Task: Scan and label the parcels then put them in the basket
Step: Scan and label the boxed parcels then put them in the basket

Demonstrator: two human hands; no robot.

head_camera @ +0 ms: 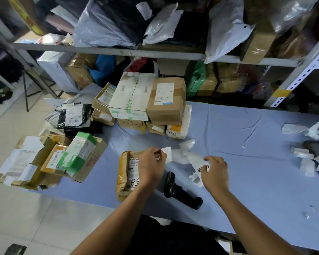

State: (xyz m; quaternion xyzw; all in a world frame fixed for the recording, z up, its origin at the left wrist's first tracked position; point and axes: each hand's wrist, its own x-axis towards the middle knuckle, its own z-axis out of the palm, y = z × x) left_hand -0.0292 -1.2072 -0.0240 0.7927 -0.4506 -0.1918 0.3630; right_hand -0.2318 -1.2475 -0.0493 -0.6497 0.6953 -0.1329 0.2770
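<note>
A person is standing at a table (247, 129) covered in pale blue cloth, both bare forearms reaching forward. The left hand (151, 167) is curling its fingers and pinching a small white label (167, 154) by one edge, holding it up just above the table. The right hand (215, 173) is gripping a white paper strip (196, 165) printed with black characters, its fingers folding around the strip's near end. Crumpled white paper is lying between the two hands; it is unclear whether the label and the strip are joined.

A brown padded parcel (126, 173) with a printed shipping label and handwriting is lying flat on the table directly under and just left of the left hand. A black handheld scanner (180, 193) is lying on its side between the two wrists, touching neither hand.

Beyond the hands, a stack of cardboard boxes (149, 100) is sitting at the table's far edge. Well left of the left hand, a pile of parcels (59, 159), one wrapped in green and white, is resting below table level. Far to the right of the right hand, loose white paper scraps (306, 162) are lying beside a dark handheld device (315, 148). Metal shelving (118, 50) crammed with bags and boxes is filling the background.
</note>
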